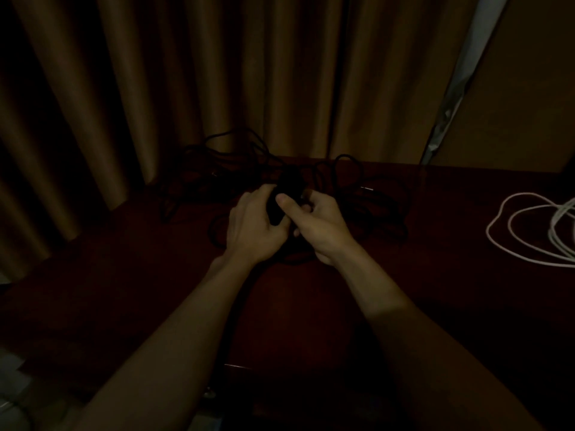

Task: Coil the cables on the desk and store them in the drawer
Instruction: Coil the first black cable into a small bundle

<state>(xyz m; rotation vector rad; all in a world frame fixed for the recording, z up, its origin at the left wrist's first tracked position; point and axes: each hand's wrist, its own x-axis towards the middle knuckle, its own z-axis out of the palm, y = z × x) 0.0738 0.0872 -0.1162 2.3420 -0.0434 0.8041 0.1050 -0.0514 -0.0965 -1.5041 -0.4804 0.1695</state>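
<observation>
black cable (287,181) lies tangled mid-table (435,275) on the head cam. my left hand (255,225) and right hand (317,225) both curl round its bunched part. i'd make even loops and feed slack slowly so it doesn't knot.

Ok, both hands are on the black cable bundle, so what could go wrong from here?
Loose loops of the thin black cable sprawl tangled behind the left hand and right hand; pulling could knot them. Black on the dark red-brown desk in dim light hides snags.
</observation>
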